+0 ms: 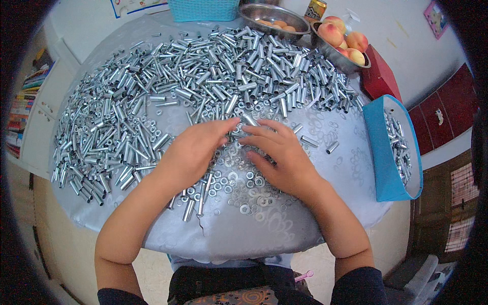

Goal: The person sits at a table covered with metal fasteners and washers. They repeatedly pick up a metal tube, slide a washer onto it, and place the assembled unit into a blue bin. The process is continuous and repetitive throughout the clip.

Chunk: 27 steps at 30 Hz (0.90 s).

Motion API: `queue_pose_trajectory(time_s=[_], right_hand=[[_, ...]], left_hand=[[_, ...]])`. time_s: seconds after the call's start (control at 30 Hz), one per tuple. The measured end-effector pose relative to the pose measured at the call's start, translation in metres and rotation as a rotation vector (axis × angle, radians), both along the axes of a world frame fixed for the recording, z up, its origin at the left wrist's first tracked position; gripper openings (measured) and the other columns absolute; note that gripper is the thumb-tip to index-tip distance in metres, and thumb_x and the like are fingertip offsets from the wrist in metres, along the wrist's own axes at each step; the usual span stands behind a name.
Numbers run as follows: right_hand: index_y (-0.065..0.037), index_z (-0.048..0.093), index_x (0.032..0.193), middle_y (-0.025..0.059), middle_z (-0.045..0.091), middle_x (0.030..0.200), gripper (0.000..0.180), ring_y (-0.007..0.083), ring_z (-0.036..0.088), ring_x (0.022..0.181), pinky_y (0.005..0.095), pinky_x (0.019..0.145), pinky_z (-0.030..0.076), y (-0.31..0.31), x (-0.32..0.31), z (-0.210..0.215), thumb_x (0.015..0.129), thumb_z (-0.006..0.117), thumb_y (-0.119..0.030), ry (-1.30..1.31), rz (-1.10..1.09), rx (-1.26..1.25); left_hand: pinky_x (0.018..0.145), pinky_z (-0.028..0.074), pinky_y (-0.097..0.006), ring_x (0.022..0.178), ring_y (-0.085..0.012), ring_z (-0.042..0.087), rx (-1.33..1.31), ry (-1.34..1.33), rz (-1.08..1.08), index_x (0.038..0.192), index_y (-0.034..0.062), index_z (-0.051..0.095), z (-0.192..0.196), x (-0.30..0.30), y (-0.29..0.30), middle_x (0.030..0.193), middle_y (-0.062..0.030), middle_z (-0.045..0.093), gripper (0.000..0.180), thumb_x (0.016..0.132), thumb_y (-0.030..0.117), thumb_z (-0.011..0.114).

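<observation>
— What takes up most of the view?

— A round table under a shiny silver-grey patterned cloth [244, 229]. Across its far half and left side lies a broad heap of short silver metal tubes [168, 96], thickest at the left and the back.

— And off to the side?

— At the table's right edge stands a blue open-topped box [382, 152] with more of the same tubes inside. Behind the heap are a turquoise woven basket [203, 10], a steel bowl of peaches [339, 51] and a second steel bowl holding small orange-brown round things [272, 12].

— Where are the hands?

— Both lie near the middle of the table, at the near edge of the heap. The left hand [190, 152] rests palm down, fingers loosely bent, fingertips toward the right hand. The right hand [279, 155] is also palm down, fingers spread a little. Their fingertips meet around one short metal tube [249, 120]; it seems pinched between them, though I cannot tell which hand actually has hold of it.

— Anything smaller?

— A scatter of small silver washers [244, 190] lies on the cloth under and just before the hands, with a few loose tubes among them.
</observation>
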State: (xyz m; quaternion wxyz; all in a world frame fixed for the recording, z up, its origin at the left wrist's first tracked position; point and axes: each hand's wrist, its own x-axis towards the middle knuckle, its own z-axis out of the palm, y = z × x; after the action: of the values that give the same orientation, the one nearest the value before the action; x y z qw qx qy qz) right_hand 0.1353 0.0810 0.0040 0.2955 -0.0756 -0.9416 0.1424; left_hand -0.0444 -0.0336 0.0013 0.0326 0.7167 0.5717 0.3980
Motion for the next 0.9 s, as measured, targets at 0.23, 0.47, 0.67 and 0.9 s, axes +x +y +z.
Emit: queue_pose_trajectory(time_s=[0.23, 0.47, 0.67, 0.9], right_hand=[[-0.009, 0.061, 0.091, 0.0067, 0.058, 0.095, 0.026, 0.0268, 0.054, 0.090, 0.0382, 0.075, 0.042, -0.022, 0.002, 0.016, 0.070, 0.071, -0.019, 0.087, 0.073, -0.084], [-0.011, 0.062, 0.088, 0.0025, 0.055, 0.084, 0.025, 0.0234, 0.052, 0.080, 0.0369, 0.069, 0.040, -0.033, -0.007, 0.002, 0.069, 0.071, -0.024, 0.112, 0.047, -0.050], [-0.011, 0.065, 0.085, -0.0001, 0.057, 0.080, 0.024, 0.0207, 0.051, 0.076, 0.0345, 0.068, 0.037, -0.039, -0.007, 0.003, 0.064, 0.074, -0.019, 0.041, -0.033, 0.003], [-0.012, 0.063, 0.086, 0.0022, 0.056, 0.082, 0.019, 0.0220, 0.051, 0.081, 0.0376, 0.070, 0.035, -0.036, -0.009, 0.001, 0.071, 0.069, -0.023, 0.050, -0.014, -0.108]], left_hand=[[0.070, 0.048, -0.037, 0.077, -0.0290, 0.060, 0.007, 0.103, -0.026, 0.130, 0.0026, 0.040, -0.004, 0.014, -0.002, 0.095, -0.0134, 0.061, 0.056, 0.078, 0.002, 0.059], [0.069, 0.047, -0.039, 0.078, -0.0317, 0.059, -0.057, -0.008, -0.067, 0.137, 0.0048, 0.030, -0.005, 0.019, -0.002, 0.095, -0.0150, 0.061, 0.072, 0.072, 0.001, 0.061], [0.075, 0.048, -0.039, 0.086, -0.0337, 0.059, -0.281, -0.049, -0.031, 0.137, 0.0114, 0.032, -0.007, 0.022, -0.005, 0.102, -0.0178, 0.059, 0.070, 0.072, 0.005, 0.058], [0.073, 0.048, -0.039, 0.084, -0.0323, 0.059, -0.155, 0.034, -0.019, 0.130, 0.0093, 0.043, -0.004, 0.020, -0.004, 0.098, -0.0156, 0.061, 0.064, 0.068, 0.006, 0.061]])
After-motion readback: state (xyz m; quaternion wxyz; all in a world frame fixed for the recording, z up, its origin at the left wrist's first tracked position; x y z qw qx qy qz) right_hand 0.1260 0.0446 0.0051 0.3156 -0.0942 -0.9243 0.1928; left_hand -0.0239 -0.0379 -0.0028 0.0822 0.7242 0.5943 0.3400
